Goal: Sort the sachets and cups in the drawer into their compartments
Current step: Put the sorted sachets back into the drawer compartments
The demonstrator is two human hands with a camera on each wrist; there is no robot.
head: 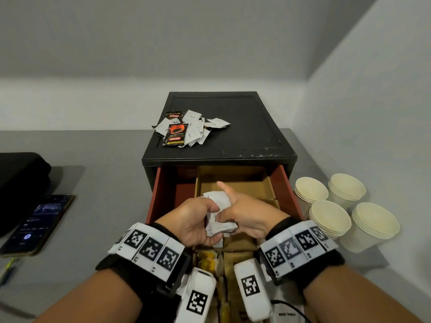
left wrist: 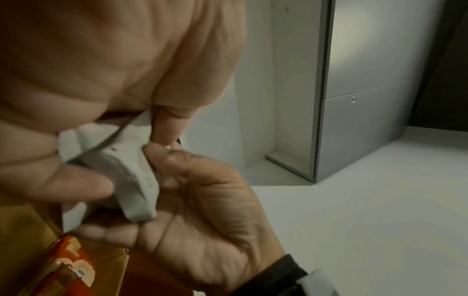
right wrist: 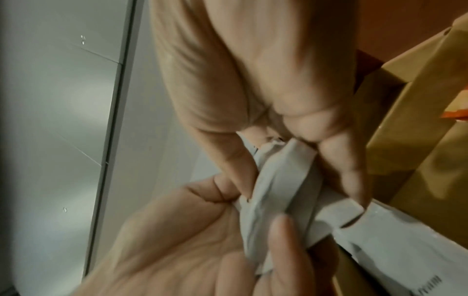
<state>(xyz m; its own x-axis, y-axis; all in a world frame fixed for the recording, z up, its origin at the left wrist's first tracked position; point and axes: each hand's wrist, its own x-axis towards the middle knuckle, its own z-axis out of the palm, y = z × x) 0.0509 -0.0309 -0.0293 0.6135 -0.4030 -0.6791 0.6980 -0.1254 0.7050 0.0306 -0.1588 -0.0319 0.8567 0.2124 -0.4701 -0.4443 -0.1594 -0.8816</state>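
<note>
Both hands hold one bundle of white sachets (head: 218, 206) above the open red-brown drawer (head: 163, 194). My left hand (head: 198, 220) grips the bundle's left side with curled fingers. My right hand (head: 245, 213) pinches its right side, thumb sticking up. In the left wrist view my left hand (left wrist: 131, 144) curls over the crumpled white sachets (left wrist: 134, 172). In the right wrist view my right hand (right wrist: 291, 170) pinches the sachets (right wrist: 281, 190). Cardboard dividers (head: 233, 178) split the drawer into compartments. Several stacks of cream paper cups (head: 338, 206) stand on the counter to the right.
A loose pile of white and black sachets (head: 186, 129) lies on top of the black drawer unit (head: 245, 136). Yellow sachets (head: 207, 259) sit in a near compartment. A phone (head: 37, 222) and a black bag (head: 21, 183) lie at the left. A wall stands close on the right.
</note>
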